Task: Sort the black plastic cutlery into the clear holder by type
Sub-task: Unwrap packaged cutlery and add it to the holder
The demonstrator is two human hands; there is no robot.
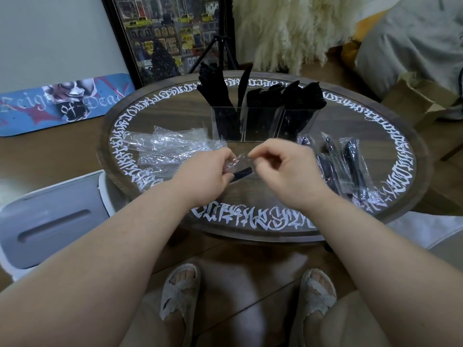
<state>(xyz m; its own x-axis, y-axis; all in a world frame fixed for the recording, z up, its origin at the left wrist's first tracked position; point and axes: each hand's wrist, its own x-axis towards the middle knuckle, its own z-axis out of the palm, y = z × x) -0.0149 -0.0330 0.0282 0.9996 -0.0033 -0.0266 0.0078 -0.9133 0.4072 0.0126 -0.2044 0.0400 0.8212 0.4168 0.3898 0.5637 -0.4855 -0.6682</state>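
Over the table's near middle, my left hand (204,175) grips a wrapped black cutlery piece (241,174) whose end shows inside its clear wrapper. My right hand (285,171) pinches the top edge of that wrapper (241,157) between thumb and forefinger. Beyond the hands stands the clear holder (260,123) with three compartments: knives (220,96) in the left one, black cutlery in the middle (260,96) and right (305,98) ones. Several wrapped cutlery pieces (343,166) lie to the right of my right hand.
A pile of empty clear wrappers (172,146) lies left of the holder on the round wooden table (400,136) with white lettering. A white bin (55,221) stands at the table's left. A cardboard box (416,101) sits far right; tripod legs (220,46) behind.
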